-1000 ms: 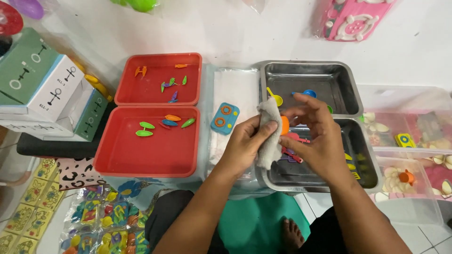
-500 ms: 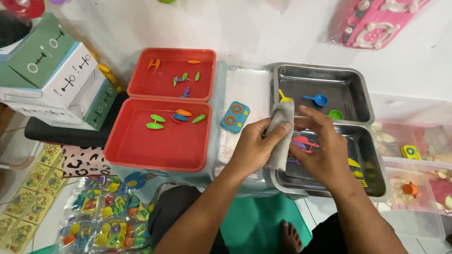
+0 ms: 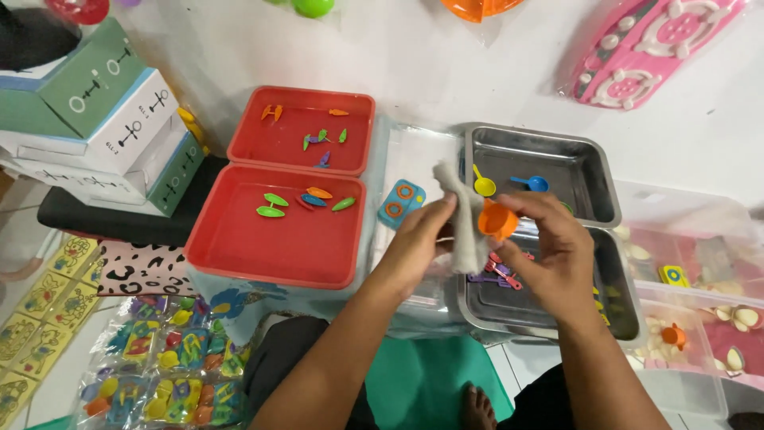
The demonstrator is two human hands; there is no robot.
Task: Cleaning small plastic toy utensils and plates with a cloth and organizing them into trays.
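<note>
My left hand (image 3: pixel 420 235) grips a grey cloth (image 3: pixel 463 215) that stands up between both hands. My right hand (image 3: pixel 553 247) holds a small orange toy cup (image 3: pixel 498 220) against that cloth. Both hands hover over the near steel tray (image 3: pixel 621 299), which holds several small purple and pink toy pieces (image 3: pixel 497 275). The far steel tray (image 3: pixel 597 171) contains a yellow spoon (image 3: pixel 482 185) and a blue spoon (image 3: pixel 532 183).
Two red trays (image 3: pixel 239 255) (image 3: pixel 263 151) at the left hold small coloured leaf-shaped pieces. A blue tile with orange rings (image 3: pixel 401 202) lies between the trays. Stacked boxes (image 3: pixel 95 127) stand far left. Clear bins with toy pieces (image 3: pixel 700 279) sit at right. Bagged toys (image 3: pixel 159 366) lie on the floor.
The orange cup has come into plain view in my right hand, lifted beside the cloth. The cloth now stands taller. The camera view shifted slightly.
</note>
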